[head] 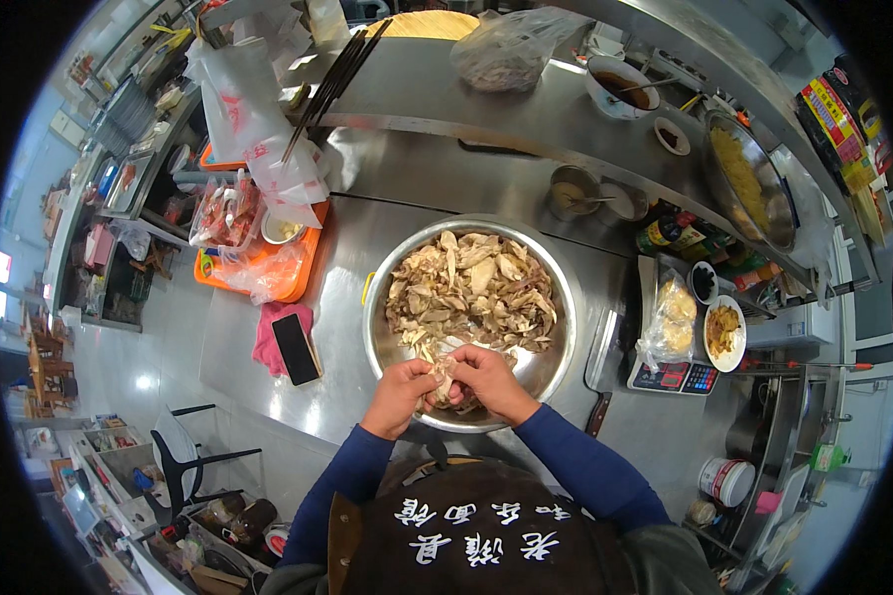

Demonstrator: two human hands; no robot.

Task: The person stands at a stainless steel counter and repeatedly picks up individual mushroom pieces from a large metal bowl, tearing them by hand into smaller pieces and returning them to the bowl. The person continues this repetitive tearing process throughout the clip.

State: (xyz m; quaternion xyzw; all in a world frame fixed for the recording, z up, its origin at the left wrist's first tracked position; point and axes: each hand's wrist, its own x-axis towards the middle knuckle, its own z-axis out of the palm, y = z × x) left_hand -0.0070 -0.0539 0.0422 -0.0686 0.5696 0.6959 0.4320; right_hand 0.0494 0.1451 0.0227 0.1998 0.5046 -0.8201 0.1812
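Observation:
A wide stainless steel basin (567, 327) stands on the steel worktable in front of me. Torn strips of pale brown food (484, 279), which look like cooked meat, are heaped along its far side. Over the basin's near side, my left hand (402, 394) and my right hand (491, 381) meet, both pinching one pale piece of the same food (443, 375) between thumbs and fingers. More of the food lies beneath them, partly hidden by the hands. Bare metal of the basin's bottom shows to the right of my fingers.
Right of the basin lies a cleaver (601, 364), then a digital scale (666, 375) bearing a bagged item. A phone (296, 349) rests on a pink cloth (266, 342) at left, near an orange tray (309, 260). A steel shelf (417, 82) spans the back, holding bowls.

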